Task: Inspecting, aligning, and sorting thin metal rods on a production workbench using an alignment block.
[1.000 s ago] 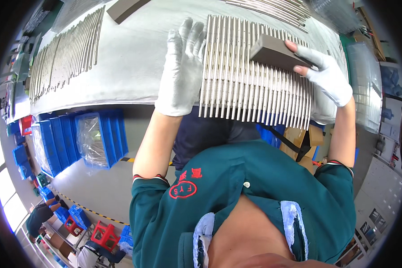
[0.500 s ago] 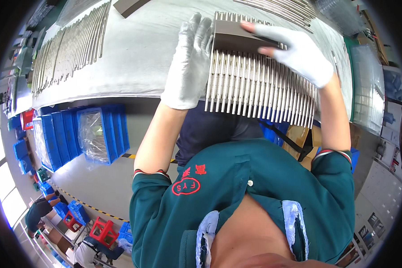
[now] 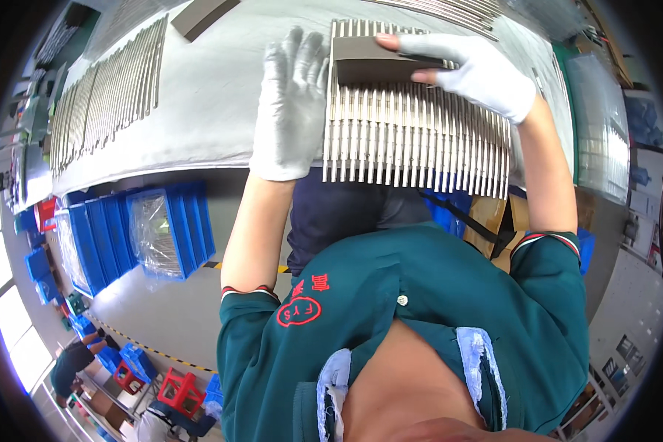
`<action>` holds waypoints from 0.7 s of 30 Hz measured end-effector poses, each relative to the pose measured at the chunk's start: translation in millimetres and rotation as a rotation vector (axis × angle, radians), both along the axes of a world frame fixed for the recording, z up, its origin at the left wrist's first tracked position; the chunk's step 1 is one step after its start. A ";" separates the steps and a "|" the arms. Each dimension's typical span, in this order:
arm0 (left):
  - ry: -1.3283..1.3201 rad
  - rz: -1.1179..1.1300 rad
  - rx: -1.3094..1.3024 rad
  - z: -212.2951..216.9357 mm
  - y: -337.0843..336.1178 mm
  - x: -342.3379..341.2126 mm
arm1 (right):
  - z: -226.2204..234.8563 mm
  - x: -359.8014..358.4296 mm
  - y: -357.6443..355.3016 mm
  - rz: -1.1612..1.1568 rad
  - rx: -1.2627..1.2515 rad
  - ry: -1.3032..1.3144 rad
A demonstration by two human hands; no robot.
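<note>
A row of slim metal rods (image 3: 412, 144) lies side by side on the white-covered table, the near ends jutting past its edge. Across the upper part of the row rests a dark grey-brown rectangular block (image 3: 379, 66). My right hand (image 3: 482, 77), in a white glove with bare thumb and fingertip, grips the block's right end. Along the left side of the row, my left hand (image 3: 286, 110) is held flat in a white glove, fingers stretched out and slightly apart, holding nothing. Its edge is close against the outermost rod; contact cannot be made out.
Another dark block (image 3: 202, 16) lies at the far left of the table, beyond more rods (image 3: 110, 92). Further rods (image 3: 449, 10) lie at the back. Clear plastic trays (image 3: 600, 129) stand at right. Blue crates (image 3: 99, 239) stand below left; a person (image 3: 74, 368) bends farther off.
The whole view has shifted, so rods and block appear farther left. My left fingers have spread a little more. My right hand keeps its grip on the block.
</note>
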State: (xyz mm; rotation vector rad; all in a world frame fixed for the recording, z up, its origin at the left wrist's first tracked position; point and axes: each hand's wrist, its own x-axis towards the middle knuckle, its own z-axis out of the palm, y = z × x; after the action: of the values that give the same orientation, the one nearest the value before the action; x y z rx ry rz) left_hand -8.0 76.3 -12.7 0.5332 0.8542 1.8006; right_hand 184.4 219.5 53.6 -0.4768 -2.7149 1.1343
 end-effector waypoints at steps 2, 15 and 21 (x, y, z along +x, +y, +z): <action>-0.095 0.018 0.019 -5.2 0.4 -5.0 | 2.8 27.6 5.4 0.031 -0.060 0.013; 0.074 -0.037 -0.018 -2.2 -4.3 -5.0 | 0.1 93.5 -5.7 -0.292 -0.085 -0.079; 0.047 -0.037 -0.011 -3.1 -6.3 -7.9 | 1.8 87.1 2.0 -0.233 -0.249 -0.028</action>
State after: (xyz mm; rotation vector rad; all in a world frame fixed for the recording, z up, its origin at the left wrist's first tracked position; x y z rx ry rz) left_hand -15.9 70.0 -15.8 0.5828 0.8800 1.7552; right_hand 271.5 221.5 55.4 -0.8254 -2.4671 1.4115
